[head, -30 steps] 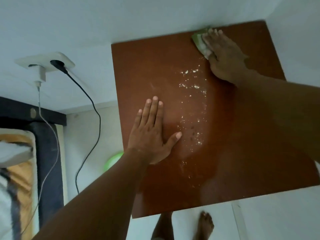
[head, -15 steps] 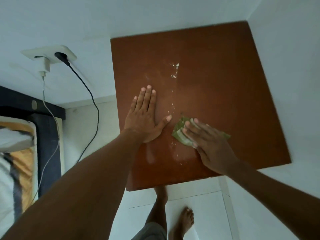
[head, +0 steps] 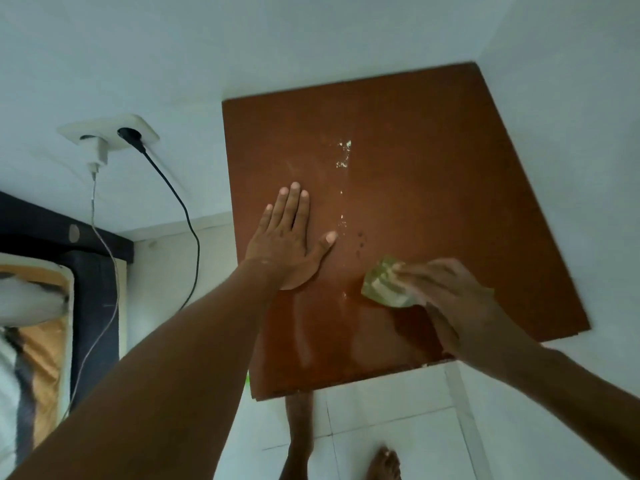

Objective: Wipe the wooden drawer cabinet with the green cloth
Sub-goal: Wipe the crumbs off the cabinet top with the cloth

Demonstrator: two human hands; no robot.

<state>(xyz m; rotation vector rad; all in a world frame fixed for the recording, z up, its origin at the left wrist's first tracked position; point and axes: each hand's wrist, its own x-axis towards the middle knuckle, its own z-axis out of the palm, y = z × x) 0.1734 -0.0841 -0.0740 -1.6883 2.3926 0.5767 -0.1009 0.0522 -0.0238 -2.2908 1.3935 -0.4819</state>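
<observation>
— The right hand (head: pixel 450 299) is sliding the folded green cloth (head: pixel 381 289) nearer, rightwards, across the red-brown wooden drawer cabinet (head: pixel 450 168).
— Its flat fingers are pressing it; the left hand (head: pixel 287 244) is lying spread. It's probably skipping the far droplets (head: pixel 343 161).

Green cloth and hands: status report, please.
Left hand flat on cabinet top. Right hand presses green cloth, near front edge. White specks at mid-top, unwiped; nothing blocks.
</observation>
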